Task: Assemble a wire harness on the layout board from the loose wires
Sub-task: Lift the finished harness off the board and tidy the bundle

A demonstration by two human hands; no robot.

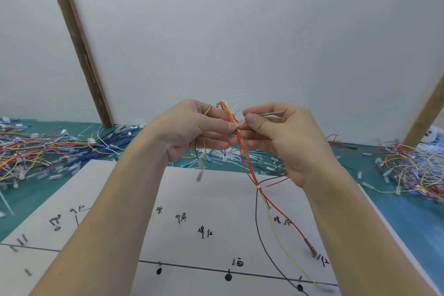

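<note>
Both hands are up in front of a white panel, working on a bundle of wires held above the layout board. The left hand pinches the bundle between thumb and fingers, with a yellow wire looped over its index finger, and the right hand grips a thin white cable tie between thumb and index finger right where it meets the bundle, so neither hand is loose. The bundle is mostly red, orange and yellow; lower down another white tie cinches it, and below that the strands fan out onto the board: a black wire curving toward the bottom edge, a yellow one, and a red one ending in a red terminal beside a peg. The board is white with drawn black lines, black dots and small metal pegs, plus handwritten Chinese colour labels: 白 near the bottom middle, 红 in the centre, 黄, 棕, another 棕 on the right, and 红 by the red terminal. A few others at the far left are too small for me to read properly. The board sits on a green table, with big heaps of loose wires to the left and right and a scatter of white ties just behind the board.
</note>
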